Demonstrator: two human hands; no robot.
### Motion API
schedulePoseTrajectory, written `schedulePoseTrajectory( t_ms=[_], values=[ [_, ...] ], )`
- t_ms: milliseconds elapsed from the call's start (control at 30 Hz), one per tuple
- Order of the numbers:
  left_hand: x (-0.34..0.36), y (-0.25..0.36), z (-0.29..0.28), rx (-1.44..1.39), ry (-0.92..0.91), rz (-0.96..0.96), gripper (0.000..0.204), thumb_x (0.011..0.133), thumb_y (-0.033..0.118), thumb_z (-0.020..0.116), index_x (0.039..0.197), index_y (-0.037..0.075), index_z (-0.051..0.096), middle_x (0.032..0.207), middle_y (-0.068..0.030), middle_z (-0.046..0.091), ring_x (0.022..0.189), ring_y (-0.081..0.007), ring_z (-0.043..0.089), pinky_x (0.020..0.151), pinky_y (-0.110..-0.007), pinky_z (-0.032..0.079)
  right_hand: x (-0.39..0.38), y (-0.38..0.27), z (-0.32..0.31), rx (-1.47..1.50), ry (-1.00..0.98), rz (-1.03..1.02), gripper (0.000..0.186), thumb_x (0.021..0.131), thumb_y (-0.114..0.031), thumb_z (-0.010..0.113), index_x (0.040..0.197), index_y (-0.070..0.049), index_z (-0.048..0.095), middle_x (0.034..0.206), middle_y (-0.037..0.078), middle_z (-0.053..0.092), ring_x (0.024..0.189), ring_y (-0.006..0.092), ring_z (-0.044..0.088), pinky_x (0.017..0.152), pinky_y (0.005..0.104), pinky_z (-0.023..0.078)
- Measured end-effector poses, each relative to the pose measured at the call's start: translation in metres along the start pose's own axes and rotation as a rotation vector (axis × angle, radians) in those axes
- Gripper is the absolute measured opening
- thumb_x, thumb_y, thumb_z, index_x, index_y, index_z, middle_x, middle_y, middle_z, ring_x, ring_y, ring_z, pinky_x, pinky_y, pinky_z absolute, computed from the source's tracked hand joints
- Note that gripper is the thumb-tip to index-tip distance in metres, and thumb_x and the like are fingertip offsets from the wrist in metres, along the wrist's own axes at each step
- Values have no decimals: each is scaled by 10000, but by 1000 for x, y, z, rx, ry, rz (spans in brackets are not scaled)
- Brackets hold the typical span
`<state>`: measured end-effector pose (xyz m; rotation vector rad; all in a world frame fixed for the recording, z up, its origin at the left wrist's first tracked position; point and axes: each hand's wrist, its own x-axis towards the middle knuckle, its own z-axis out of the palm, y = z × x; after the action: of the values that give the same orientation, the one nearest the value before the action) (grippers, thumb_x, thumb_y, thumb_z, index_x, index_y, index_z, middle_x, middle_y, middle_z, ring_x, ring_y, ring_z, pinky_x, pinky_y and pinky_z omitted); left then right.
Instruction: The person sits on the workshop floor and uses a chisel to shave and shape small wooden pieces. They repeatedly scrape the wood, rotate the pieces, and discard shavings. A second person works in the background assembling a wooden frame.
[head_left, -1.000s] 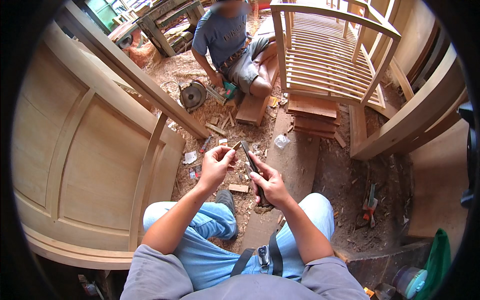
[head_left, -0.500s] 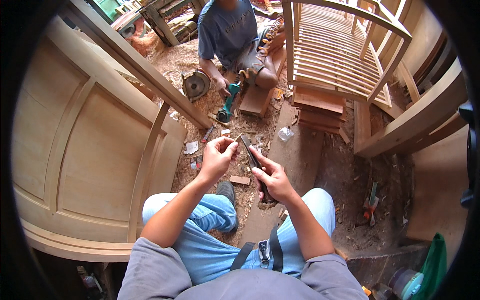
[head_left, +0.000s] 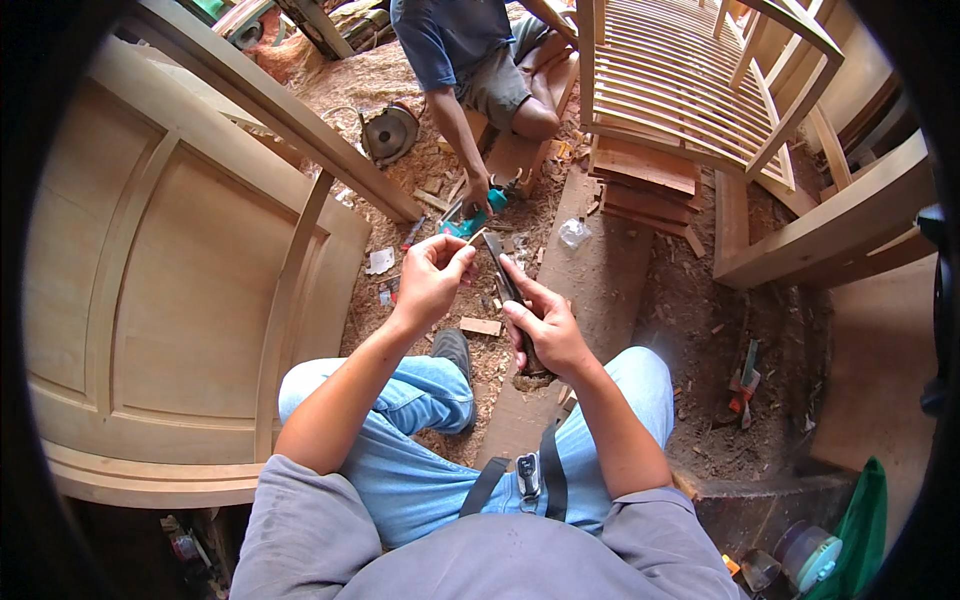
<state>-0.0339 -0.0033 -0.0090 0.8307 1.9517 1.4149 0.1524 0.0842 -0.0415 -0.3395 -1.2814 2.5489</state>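
My left hand [head_left: 432, 282] pinches a thin pale wooden sliver [head_left: 478, 234]. My right hand [head_left: 540, 325] is wrapped round a long dark flat tool [head_left: 495, 250], held upright at a slant; its tip is beside the sliver's end, and I cannot tell whether they touch. Both hands are above my bent, jeans-clad legs. Below them lie shavings and a small wood offcut [head_left: 482, 326]. Beyond them, a co-worker's hand [head_left: 478, 198] grips a teal power tool [head_left: 457, 228] low over the floor.
A panelled wooden door [head_left: 190, 290] stands left. The seated co-worker [head_left: 430, 50] is ahead, beside a circular saw [head_left: 388, 133]. A slatted wooden frame [head_left: 690, 90] on stacked boards [head_left: 645, 170] is ahead right, a curved beam [head_left: 820, 220] right.
The co-worker's arm and teal tool have reached forward, toward my hands. My hands appear higher in the view, along with the surroundings, still holding the sliver and dark tool.
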Motion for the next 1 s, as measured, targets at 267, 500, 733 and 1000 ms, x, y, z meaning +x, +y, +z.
schedulePoseTrajectory(
  t_ms=[267, 500, 733, 1000],
  values=[
    [-1, 3, 1, 35, 45, 27, 111, 962, 107, 669, 946, 0, 693, 783, -32, 703, 688, -71, 641, 619, -235, 509, -2, -3, 1, -11, -1, 11, 621, 1026, -94, 542, 1592, -191, 306, 641, 0, 490, 483, 85, 479, 441, 262, 498],
    [-6, 15, 6, 442, 90, 318, 100, 890, 54, 709, 877, -41, 684, 717, -134, 700, 619, -150, 667, 592, -303, 517, -1, 1, -2, -9, 23, 85, 623, 1030, -105, 541, 1595, -198, 297, 661, 0, 511, 518, 88, 499, 458, 267, 519],
    [-5, 18, 5, 481, 102, 347, 99, 895, 48, 698, 865, -43, 674, 706, -131, 695, 618, -164, 673, 584, -309, 512, 2, 3, -5, 11, 2, 82, 638, 1029, -94, 537, 1601, -199, 275, 672, 1, 517, 523, 91, 504, 459, 273, 526],
    [-3, 12, 3, 468, 111, 310, 95, 889, 42, 697, 868, -48, 675, 708, -131, 698, 614, -161, 670, 592, -314, 514, 5, 6, -6, -8, -15, 73, 646, 1025, -123, 557, 1601, -209, 277, 674, 1, 500, 503, 90, 497, 444, 257, 510]
  ],
)
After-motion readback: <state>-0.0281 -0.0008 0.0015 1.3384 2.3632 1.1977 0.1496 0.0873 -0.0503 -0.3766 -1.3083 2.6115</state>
